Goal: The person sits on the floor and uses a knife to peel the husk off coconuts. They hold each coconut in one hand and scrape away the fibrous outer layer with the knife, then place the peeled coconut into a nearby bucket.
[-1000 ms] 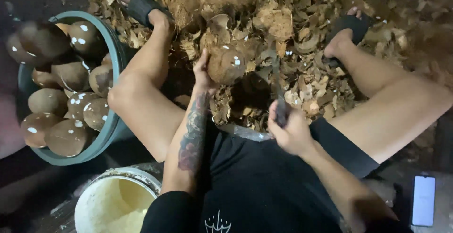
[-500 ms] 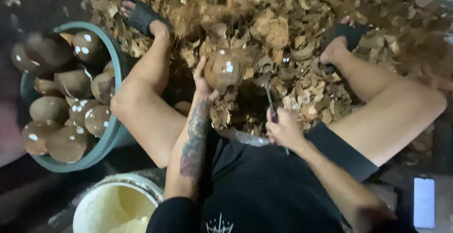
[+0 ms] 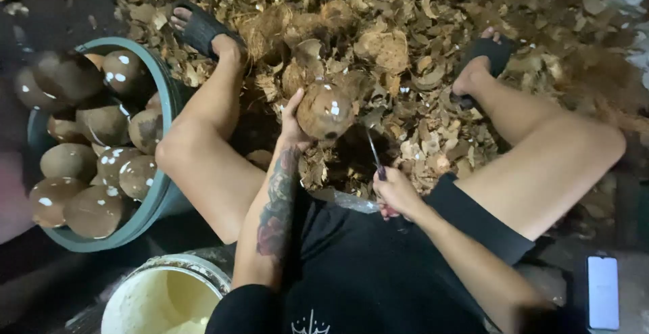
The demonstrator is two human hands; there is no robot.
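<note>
2 hands, left hand [image 3: 292,123] gripping coconut [image 3: 325,111], right hand [image 3: 395,193] holding knife [image 3: 374,154]

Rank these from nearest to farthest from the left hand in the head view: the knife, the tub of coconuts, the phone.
From the left hand, which holds a coconut:
1. Knife, just to its right, in the right hand.
2. Tub of coconuts, off to its left.
3. Phone, far lower right.
</note>
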